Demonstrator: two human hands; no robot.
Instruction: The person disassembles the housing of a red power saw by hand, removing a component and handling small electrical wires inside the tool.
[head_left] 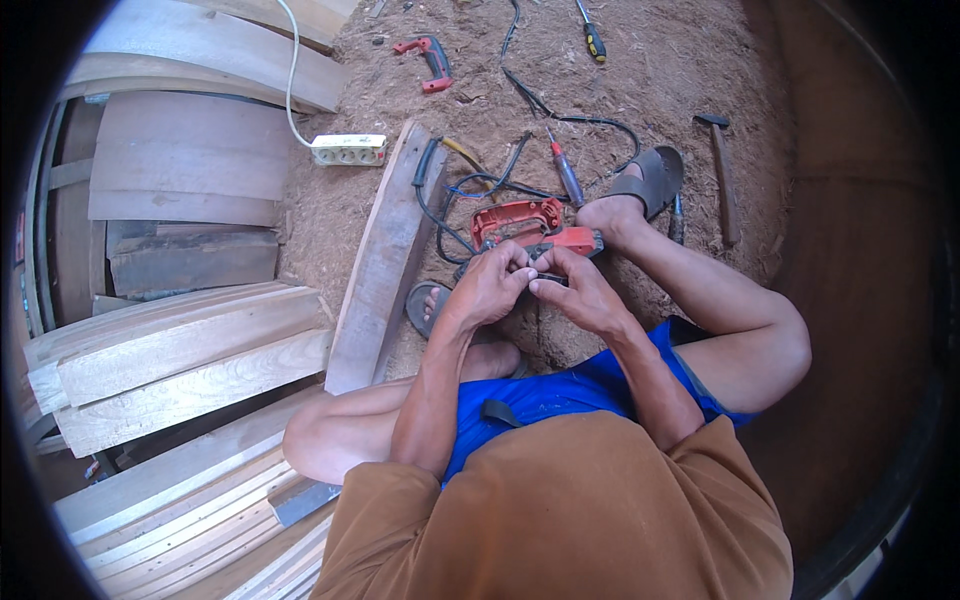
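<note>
My left hand (pixel 490 284) and my right hand (pixel 586 293) meet in front of me, fingertips pinched close together. Between them shows a small dark part (pixel 549 279), too small to name, which the right fingers grip; what the left fingertips pinch is hidden. Just beyond my hands lies an opened red power tool housing (pixel 517 216), hollow side showing. Against it, partly behind my fingers, rests a red and black tool body (pixel 572 240). A black cable (pixel 432 208) loops beside the housing. Close by on the ground is a screwdriver with a translucent handle (pixel 567 176).
A wooden board (pixel 385 260) lies to the left, with a white power strip (pixel 348 150) past it. Farther off are a red and black handle piece (pixel 434 66) and a yellow-black screwdriver (pixel 594 42). A hammer (pixel 724 180) lies right; stacked planks (pixel 190 370) fill the left.
</note>
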